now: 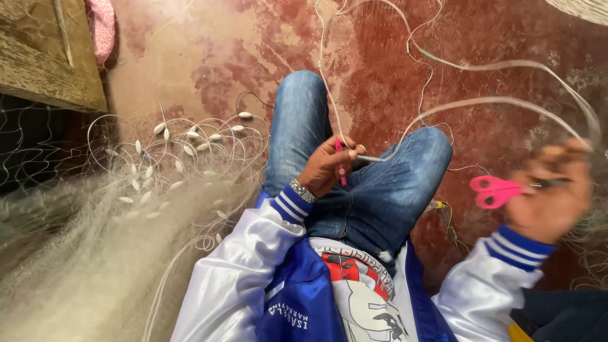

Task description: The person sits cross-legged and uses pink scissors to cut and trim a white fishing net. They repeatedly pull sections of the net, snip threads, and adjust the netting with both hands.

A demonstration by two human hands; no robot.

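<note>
Left hand (326,166) pinches a white cord (443,109) and pink tool (341,166) above the knees while the blurred right hand (552,190) grips pink scissors (494,191), with heaped netting (95,253) at left apparently still unworked.

Left hand (326,166) pinching white cord (443,111) and pink tool (341,166), right hand (551,193) gripping pink scissors (495,191), fishing net (107,228) beside

Worn wooden board (44,54) upper left, pink cloth (101,28) beside it, mottled red floor (380,69) (stained)
</note>
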